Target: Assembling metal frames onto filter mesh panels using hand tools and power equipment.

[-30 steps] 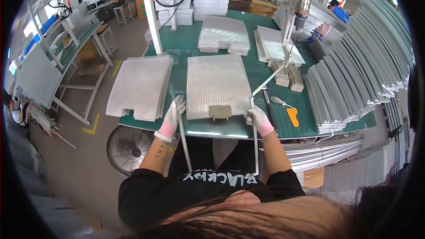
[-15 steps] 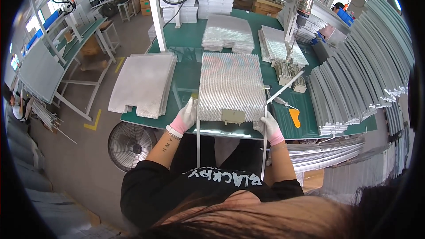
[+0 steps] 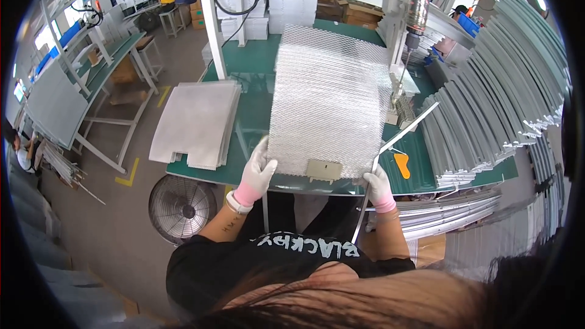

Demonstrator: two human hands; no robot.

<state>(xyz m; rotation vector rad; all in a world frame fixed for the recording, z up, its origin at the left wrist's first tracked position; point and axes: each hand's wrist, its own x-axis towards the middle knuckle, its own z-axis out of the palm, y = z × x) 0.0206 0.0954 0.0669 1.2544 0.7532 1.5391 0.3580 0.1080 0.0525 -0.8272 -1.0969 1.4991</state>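
A silver mesh panel (image 3: 329, 97) is tilted up in front of me, above the green table. A beige clip-like block (image 3: 324, 169) sits at its near edge. My left hand (image 3: 259, 173), in a white and pink glove, is closed at the panel's lower left edge, thumb on the near side. At the lower right corner, my gloved right hand (image 3: 379, 187) is closed on the panel and a thin metal strip (image 3: 409, 127). This strip bends near that hand, one part slanting to the far right, another hanging down. Part of another strip (image 3: 265, 212) hangs below my left hand.
A stack of pale panels (image 3: 194, 125) lies to the left on the green table (image 3: 248, 94). An orange scraper (image 3: 402, 166) lies to the right, near a hanging power driver (image 3: 420, 6) and tall rows of metal strips (image 3: 487, 97). A floor fan (image 3: 183, 207) stands below left.
The mesh panel has come up and closer, its far end now covering the stack behind it. Both hands have shifted slightly, and the slanted strip has moved right with the panel.
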